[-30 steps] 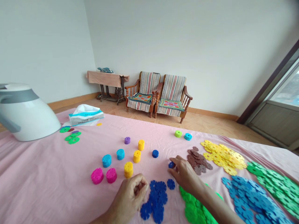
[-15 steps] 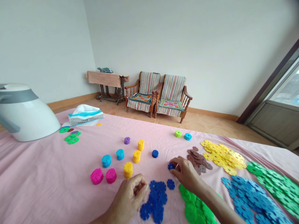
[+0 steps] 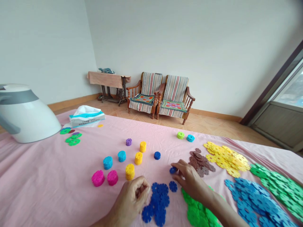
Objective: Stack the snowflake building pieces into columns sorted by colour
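Note:
Dark blue snowflake discs sit between the thumb and forefinger of my right hand; how many are in this bit is hard to tell. The thumb is lower and further from the forefinger. A single dark blue snowflake disc lies flat just below. My left hand is closed, fingers curled in, beside a pile of dark blue discs; anything inside it is hidden. A short dark blue stack stands further off, and a yellow stack rises just beyond my left hand.
Pink, light blue and purple stacks stand left. Brown, yellow, green and blue disc piles lie right. A tissue pack and white jug are at the far left.
My right thumb has spread away from the forefinger and dropped lower. The dark blue discs there have tilted and sunk slightly. My left hand stays put.

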`<state>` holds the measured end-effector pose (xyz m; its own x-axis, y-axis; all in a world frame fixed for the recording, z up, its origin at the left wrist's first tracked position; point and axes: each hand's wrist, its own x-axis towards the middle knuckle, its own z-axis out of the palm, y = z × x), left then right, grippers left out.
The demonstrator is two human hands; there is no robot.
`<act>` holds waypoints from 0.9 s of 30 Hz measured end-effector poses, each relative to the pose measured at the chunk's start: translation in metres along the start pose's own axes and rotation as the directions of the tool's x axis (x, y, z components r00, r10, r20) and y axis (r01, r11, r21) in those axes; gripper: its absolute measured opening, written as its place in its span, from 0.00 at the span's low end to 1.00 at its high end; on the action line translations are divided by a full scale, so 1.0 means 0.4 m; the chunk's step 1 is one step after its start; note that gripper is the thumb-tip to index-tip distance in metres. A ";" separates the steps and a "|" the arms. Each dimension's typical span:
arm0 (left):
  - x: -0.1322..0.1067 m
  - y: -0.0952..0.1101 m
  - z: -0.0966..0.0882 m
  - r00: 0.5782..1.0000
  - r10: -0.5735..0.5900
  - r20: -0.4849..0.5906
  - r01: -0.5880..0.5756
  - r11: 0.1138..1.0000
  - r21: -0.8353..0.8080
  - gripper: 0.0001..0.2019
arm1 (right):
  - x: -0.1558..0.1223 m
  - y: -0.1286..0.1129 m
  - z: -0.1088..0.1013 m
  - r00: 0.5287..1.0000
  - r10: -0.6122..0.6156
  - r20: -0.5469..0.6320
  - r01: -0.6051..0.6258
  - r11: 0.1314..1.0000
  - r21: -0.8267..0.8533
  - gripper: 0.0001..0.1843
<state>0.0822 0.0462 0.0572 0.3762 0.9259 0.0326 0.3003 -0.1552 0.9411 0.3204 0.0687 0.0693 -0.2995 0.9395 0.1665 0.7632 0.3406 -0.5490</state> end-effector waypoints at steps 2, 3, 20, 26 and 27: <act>0.000 -0.002 0.001 1.000 -0.005 -0.001 0.005 1.000 -0.006 0.13 | 0.004 0.004 0.003 1.000 0.016 -0.011 -0.015 0.999 0.032 0.15; -0.001 -0.002 0.001 1.000 -0.006 0.001 0.006 1.000 -0.010 0.14 | 0.007 0.006 0.005 1.000 0.024 -0.015 -0.024 0.999 0.042 0.15; -0.001 0.006 -0.001 1.000 -0.013 0.014 0.014 1.000 -0.001 0.14 | 0.012 -0.005 0.010 0.999 0.054 -0.005 -0.053 0.992 0.112 0.16; -0.001 0.003 0.000 1.000 -0.009 0.005 0.009 1.000 -0.003 0.14 | 0.008 -0.008 0.012 1.000 0.022 0.005 -0.023 0.995 0.096 0.17; -0.001 0.003 0.000 1.000 -0.008 0.007 0.008 1.000 -0.003 0.14 | 0.008 -0.011 0.010 1.000 0.023 0.011 -0.024 0.996 0.087 0.15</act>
<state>0.0823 0.0456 0.0585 0.3800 0.9247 0.0231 0.3009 -0.1472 0.9422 0.3137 0.0700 0.0689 -0.2876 0.9467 0.1449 0.7175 0.3132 -0.6222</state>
